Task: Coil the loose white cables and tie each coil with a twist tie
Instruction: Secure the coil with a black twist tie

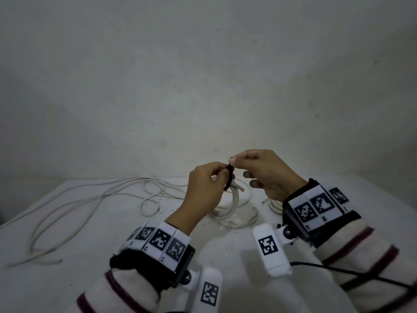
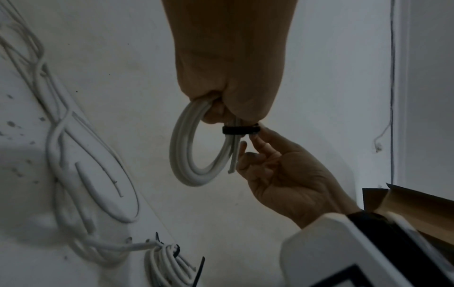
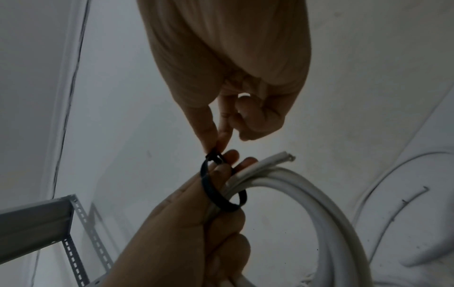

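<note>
Both hands are raised over the white table (image 1: 94, 240), meeting at the centre. My left hand (image 1: 222, 173) grips a small coil of white cable (image 1: 235, 201), which hangs below it as a loop (image 2: 186, 155) with a cut end sticking out (image 3: 282, 156). A black twist tie (image 1: 229, 177) circles the bundle (image 2: 240, 130) and also goes round a left finger (image 3: 211, 186). My right hand (image 1: 233, 161) pinches the tie's free end between thumb and forefinger (image 3: 217, 149), its other fingers curled.
Long loose white cables (image 1: 90, 195) sprawl over the table's left and middle. A tied coil (image 2: 167, 268) with a black tie lies on the table, partly hidden behind my right wrist (image 1: 274, 205). A cardboard box (image 2: 405, 203) and a metal shelf frame (image 3: 36, 219) stand nearby.
</note>
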